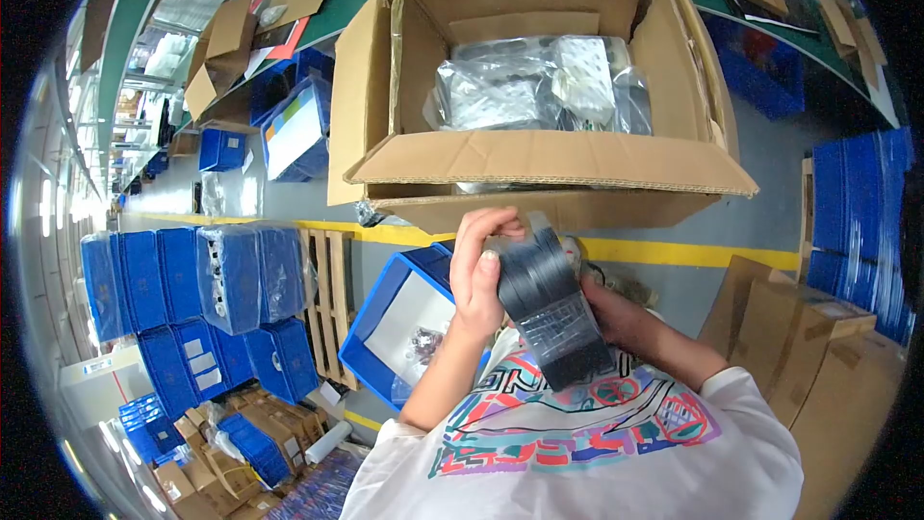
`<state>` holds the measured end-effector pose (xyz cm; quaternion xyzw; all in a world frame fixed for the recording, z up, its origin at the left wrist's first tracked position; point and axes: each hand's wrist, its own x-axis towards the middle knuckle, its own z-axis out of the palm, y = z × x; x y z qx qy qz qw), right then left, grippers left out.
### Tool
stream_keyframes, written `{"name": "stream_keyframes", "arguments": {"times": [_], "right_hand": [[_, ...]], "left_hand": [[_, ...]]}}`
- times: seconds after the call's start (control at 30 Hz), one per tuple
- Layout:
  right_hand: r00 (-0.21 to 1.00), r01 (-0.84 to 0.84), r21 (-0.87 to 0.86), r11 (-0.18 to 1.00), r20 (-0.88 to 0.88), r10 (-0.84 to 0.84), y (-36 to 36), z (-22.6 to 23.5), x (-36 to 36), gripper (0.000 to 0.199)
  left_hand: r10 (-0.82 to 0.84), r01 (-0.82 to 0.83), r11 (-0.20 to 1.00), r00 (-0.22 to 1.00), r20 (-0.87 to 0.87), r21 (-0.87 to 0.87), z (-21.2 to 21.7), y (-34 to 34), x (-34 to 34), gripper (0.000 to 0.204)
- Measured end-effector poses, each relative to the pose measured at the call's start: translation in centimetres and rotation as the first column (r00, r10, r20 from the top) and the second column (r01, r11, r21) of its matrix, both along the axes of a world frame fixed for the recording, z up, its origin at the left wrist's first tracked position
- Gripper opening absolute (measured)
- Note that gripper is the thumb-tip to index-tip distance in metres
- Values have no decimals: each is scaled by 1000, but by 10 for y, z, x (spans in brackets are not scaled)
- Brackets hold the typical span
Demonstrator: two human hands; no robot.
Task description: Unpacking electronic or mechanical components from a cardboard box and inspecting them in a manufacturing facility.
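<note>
A dark grey-black, block-like bundle with clear plastic film around part of it is held close in front of my chest; its exact kind I cannot make out. My left hand grips its upper left side, thumb toward me and fingers curled at the top. My right hand holds the right side, its fingers mostly hidden behind the bundle. Just beyond my hands stands a large open cardboard box, flaps up. Inside it lie clear plastic bags with pale and grey contents, too blurred to name.
Left of me is a blue bin with a white liner and a small bag. Stacked blue crates stand further left by a wooden pallet. Cardboard boxes are close on my right. A green bench runs behind the open box.
</note>
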<state>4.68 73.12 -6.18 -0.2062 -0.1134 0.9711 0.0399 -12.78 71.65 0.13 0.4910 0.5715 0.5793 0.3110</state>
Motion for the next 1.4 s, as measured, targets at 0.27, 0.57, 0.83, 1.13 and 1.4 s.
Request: {"name": "stream_keyframes", "arguments": {"times": [0.27,0.57,0.83,1.13,1.4], "right_hand": [[999,21,67,997,-34,-19,1,-5,3,81],[999,37,88,995,21,-39,4,7,2,80],[1000,9,69,998,-17,-8,6,6,2,79],[999,37,51,998,-39,-35,7,6,3,80],[998,12,66,998,-65,-8,10,9,6,79]], "left_hand": [[-108,111,993,992,-70,35,1,6,-3,45],[-45,50,998,993,-111,44,2,8,1,48],[-57,57,997,998,-12,55,-2,6,0,43],[-31,35,999,995,-94,35,1,8,2,46],[-31,32,999,999,-34,33,2,8,6,47]]}}
